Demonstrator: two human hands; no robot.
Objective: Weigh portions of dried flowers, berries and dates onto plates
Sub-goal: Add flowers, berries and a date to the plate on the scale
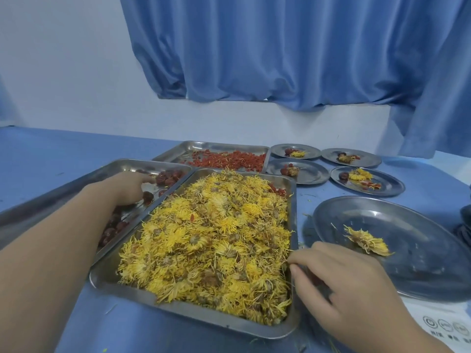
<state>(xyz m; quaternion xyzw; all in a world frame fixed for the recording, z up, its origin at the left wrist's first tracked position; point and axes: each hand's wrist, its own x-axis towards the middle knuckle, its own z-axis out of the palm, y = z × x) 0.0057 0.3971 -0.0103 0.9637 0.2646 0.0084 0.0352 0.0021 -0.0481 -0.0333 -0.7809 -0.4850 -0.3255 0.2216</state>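
A steel tray (178,310) heaped with yellow dried flowers (214,238) sits in front of me. My right hand (344,284) rests at its right rim, thumb and fingers pinched together on flower strands. My left hand (130,187) reaches into the date tray (119,164), fingers curled down over dark red dates (168,175), with one date (147,197) right at its fingertips; a grip is not clear. Red berries (229,160) lie in the far tray (183,148). The large plate (420,276) on the right holds one dried flower (367,242).
Several small plates stand at the back right, among them one (313,174) and another (390,186), each with a little portion of flower, date or berries. A white scale (446,327) shows under the large plate. Blue curtains hang behind the blue table (51,149).
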